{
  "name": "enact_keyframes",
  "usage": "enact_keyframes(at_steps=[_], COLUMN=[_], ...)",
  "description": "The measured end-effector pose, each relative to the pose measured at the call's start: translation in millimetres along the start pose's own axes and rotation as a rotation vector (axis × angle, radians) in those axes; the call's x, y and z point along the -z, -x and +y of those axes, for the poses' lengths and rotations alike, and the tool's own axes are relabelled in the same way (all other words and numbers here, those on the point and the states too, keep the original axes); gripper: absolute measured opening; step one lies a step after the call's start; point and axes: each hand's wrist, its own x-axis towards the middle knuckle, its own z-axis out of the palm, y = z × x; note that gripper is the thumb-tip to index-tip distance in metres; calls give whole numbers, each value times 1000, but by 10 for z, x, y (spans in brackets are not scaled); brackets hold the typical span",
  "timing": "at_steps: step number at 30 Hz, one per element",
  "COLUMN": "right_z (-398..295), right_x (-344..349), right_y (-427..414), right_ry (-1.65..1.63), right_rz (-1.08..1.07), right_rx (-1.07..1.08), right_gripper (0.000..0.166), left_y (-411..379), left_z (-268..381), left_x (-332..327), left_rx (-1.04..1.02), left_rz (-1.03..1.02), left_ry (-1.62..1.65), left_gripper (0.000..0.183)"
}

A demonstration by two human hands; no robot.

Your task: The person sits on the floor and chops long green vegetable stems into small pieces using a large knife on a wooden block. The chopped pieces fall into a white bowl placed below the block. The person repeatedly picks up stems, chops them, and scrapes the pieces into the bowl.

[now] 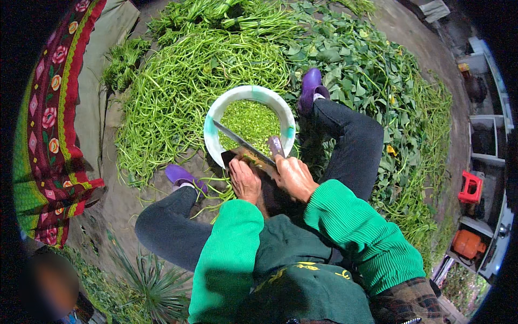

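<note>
My right hand grips a knife, and its long blade slants up and left over the bucket. My left hand lies with bent fingers on a wooden board at the bucket's near rim. Under its fingers it holds green stems, whose loose ends trail out to the left. Small cut green pieces lie on the board beside the blade. Chopped green stems fill much of the white bucket, which has pale green patches. A purplish flat piece sticks up beyond my right hand; what it belongs to is hidden.
Heaped green stems lie left of the bucket, with tied bundles behind. Leafy vines spread to the right. My purple shoes flank the bucket. A flowered cloth hangs left. Right are a red stool and an orange gas cylinder.
</note>
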Motion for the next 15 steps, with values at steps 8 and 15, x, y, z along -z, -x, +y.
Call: enact_keyframes(at_steps=[8,15], right_z=[-42,-124], right_x=[-88,-145], right_y=[222,171], right_ry=[144,315], right_rz=[-47,-67], right_rx=[31,64], right_gripper=[12,7], left_y=[21,48], left_z=[-25,-26], left_x=[-32,126], left_rx=[-31,-25], left_rz=[40,-198], left_ry=[86,-189], left_gripper=[36,46])
